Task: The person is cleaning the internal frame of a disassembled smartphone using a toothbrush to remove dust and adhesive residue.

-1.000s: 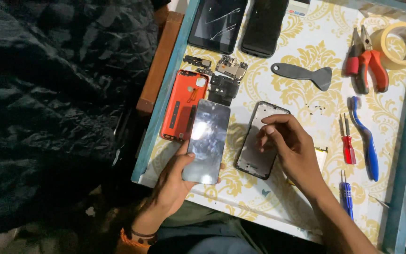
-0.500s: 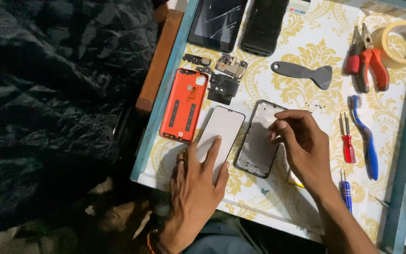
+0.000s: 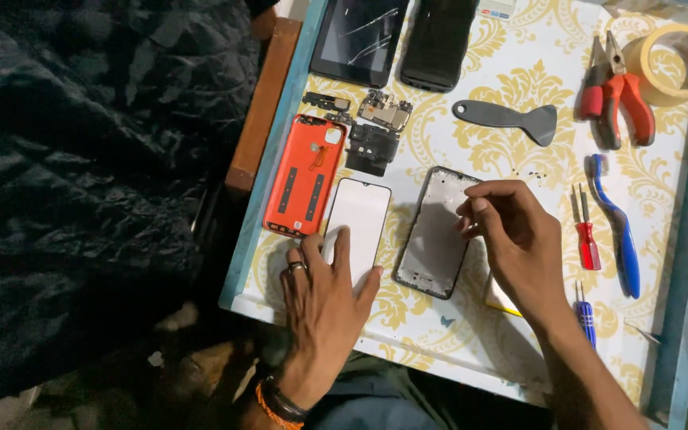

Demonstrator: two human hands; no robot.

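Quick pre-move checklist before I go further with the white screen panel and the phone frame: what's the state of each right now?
1. White screen panel lying flat on the table: ok.
2. Left hand resting on the panel's lower end: ok.
3. Right hand at the edge of the phone frame: ok.
4. Panel and frame apart, not overlapping: ok.
5. Anything pinched in the right fingertips: cannot tell.
6. Red screwdriver lying close to the right hand: ok.

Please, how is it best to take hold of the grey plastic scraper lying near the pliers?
Probably by the narrow handle of the grey scraper, coming from above at its left end. It lies flat, the wide blade points right toward the pliers, and bare tablecloth surrounds the handle.
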